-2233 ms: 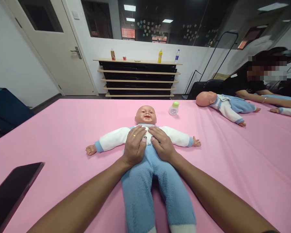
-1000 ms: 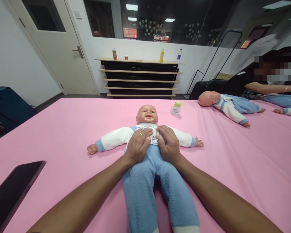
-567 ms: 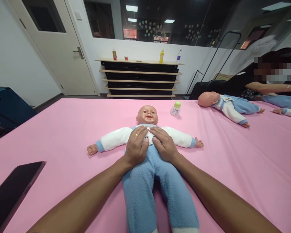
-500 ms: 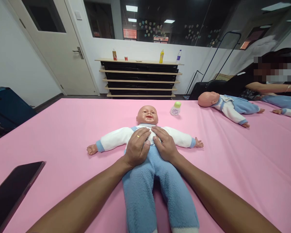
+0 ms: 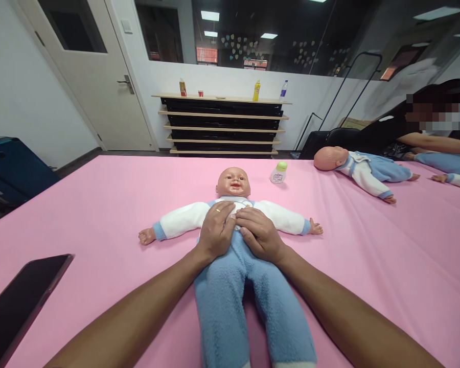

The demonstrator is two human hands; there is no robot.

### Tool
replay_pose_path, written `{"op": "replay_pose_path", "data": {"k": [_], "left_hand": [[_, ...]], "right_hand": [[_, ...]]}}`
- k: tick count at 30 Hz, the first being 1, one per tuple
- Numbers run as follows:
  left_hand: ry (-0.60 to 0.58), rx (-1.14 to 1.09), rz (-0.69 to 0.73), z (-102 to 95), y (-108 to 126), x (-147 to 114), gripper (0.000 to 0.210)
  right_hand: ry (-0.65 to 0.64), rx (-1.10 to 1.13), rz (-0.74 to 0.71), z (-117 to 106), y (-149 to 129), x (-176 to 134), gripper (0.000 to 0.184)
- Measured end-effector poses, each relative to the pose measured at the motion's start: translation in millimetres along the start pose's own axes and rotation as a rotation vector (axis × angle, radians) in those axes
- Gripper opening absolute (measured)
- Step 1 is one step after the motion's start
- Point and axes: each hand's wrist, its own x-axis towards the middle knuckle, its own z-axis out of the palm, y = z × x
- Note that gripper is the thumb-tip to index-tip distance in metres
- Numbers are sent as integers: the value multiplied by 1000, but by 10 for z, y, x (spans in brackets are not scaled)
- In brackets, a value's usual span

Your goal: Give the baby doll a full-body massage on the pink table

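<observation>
A baby doll (image 5: 224, 276) in a white top and light blue fleece trousers lies on its back, head away from me and arms spread wide. My left hand (image 5: 217, 229) rests flat on the left part of its chest, with a ring on one finger. Beside it, my right hand (image 5: 261, 233) lies on the chest and belly, fingers stretched toward the left and touching my left thumb. Both palms face down, and neither hand grips anything. Part of the doll's chest is hidden under them.
The doll lies on a pink-covered table (image 5: 111, 204). A green-capped lotion bottle (image 5: 278, 173) stands beyond its arm. At front left lies a phone (image 5: 26, 301). A second doll (image 5: 370, 168) lies at the right, near a person in black (image 5: 387, 128). Shelves (image 5: 222, 115) stand behind.
My right hand has slid down the doll's chest and turned, its fingers now pointing left and meeting my left thumb. My left hand has stayed nearly in place.
</observation>
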Motion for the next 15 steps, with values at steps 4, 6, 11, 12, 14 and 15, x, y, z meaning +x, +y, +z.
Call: {"op": "replay_pose_path", "data": {"k": [4, 6, 11, 12, 14, 15], "left_hand": [[69, 53, -25, -7, 13, -25, 34], [87, 63, 41, -26, 35, -44, 37], [34, 1, 258, -74, 81, -76, 36], [10, -13, 274, -78, 82, -76, 34], [-34, -38, 277, -78, 79, -69, 33], [-49, -50, 264, -74, 74, -61, 33]], "right_hand": [[-56, -19, 124, 27, 59, 25, 37], [-47, -21, 189, 40, 81, 29, 39], [-10, -35, 345, 71, 106, 14, 42], [0, -54, 381, 79, 110, 7, 43], [13, -101, 448, 97, 118, -4, 44], [16, -123, 474, 105, 120, -8, 44]]}}
